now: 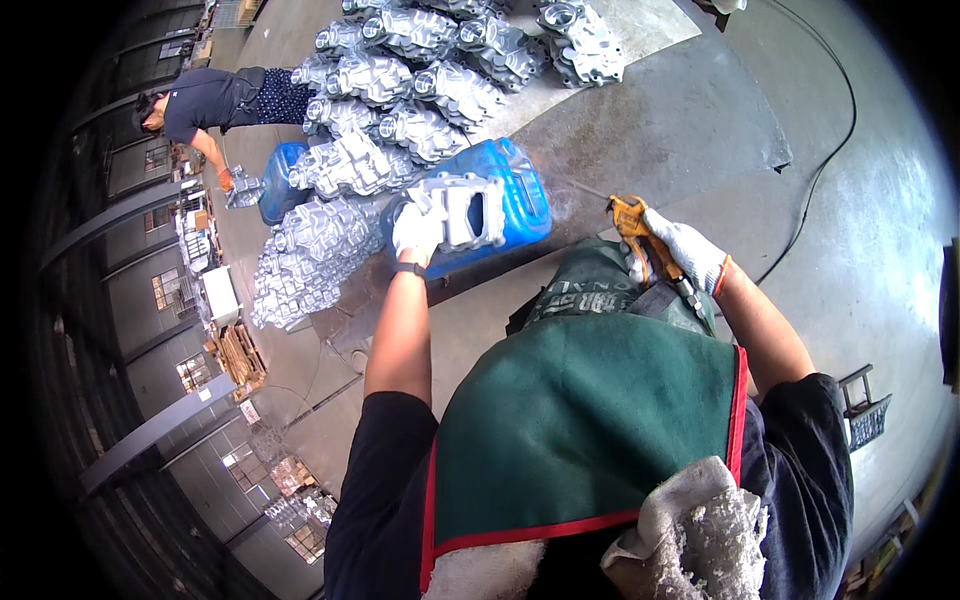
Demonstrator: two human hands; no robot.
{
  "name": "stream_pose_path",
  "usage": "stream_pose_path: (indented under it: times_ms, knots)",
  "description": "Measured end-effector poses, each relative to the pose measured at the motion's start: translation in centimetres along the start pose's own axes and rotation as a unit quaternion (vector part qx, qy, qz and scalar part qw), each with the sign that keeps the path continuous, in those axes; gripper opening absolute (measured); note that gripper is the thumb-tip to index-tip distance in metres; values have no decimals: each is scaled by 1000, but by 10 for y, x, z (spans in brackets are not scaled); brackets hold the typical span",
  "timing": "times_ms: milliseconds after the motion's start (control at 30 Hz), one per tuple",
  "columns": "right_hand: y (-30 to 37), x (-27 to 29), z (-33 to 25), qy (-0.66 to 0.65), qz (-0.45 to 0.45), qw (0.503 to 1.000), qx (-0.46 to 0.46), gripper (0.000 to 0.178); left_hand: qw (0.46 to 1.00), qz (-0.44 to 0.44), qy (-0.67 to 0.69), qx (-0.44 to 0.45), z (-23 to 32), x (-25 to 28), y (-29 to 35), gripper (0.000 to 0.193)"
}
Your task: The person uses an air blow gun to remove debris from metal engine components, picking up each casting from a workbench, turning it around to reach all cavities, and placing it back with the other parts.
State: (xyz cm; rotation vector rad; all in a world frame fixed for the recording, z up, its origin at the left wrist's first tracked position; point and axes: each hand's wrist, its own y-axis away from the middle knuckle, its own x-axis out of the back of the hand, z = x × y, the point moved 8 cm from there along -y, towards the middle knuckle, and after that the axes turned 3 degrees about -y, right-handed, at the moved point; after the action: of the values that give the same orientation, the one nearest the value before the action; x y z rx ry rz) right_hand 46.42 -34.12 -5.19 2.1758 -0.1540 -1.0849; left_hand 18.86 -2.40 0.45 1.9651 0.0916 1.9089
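Note:
In a white glove, my left hand (417, 228) is closed on the near left end of a silver metal casting (462, 212) with a rectangular opening. The casting rests on or just over a blue plastic drum (525, 200) lying before me; contact beneath it is hidden. My right hand (677, 250), gloved too, grips an orange air blow gun (630, 215) by its handle. The gun's thin nozzle points left toward the casting, a gap apart from it. A hose fitting hangs from the gun's lower end.
Several similar castings (410, 85) are stacked beyond the drum and to its left (310, 255). At the far left a co-worker (215, 105) bends over a part near another blue drum (283, 180). A dark hose (850, 100) curves across the floor at right, and a small stool (866, 415) stands there.

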Motion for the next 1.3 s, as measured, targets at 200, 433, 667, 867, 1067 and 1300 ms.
stream_pose_path:
  times_ms: [200, 433, 667, 867, 1067, 1300]
  knots:
    - [-15, -11, -10, 52, 2, 999, 16, 47, 884, 61, -281, -369, -26, -36, 13, 49]
    - [-10, -34, -17, 151, 15, 988, -28, 46, 951, 69, -184, -237, -30, -36, 7, 46]
    - [-17, -37, -9, 137, 8, 988, -74, 46, 954, 46, -218, -203, -45, -54, 3, 48]
    - [-21, -41, -8, 168, -13, 983, -69, 50, 948, 65, -234, -206, -46, -55, 5, 46]
    - [-26, -36, -9, 178, -3, 983, -47, 50, 955, 38, -225, -190, -48, -55, 5, 46]
    - [-20, -45, -7, 190, -18, 979, -73, 50, 964, 40, -188, -182, -31, -33, 17, 46]
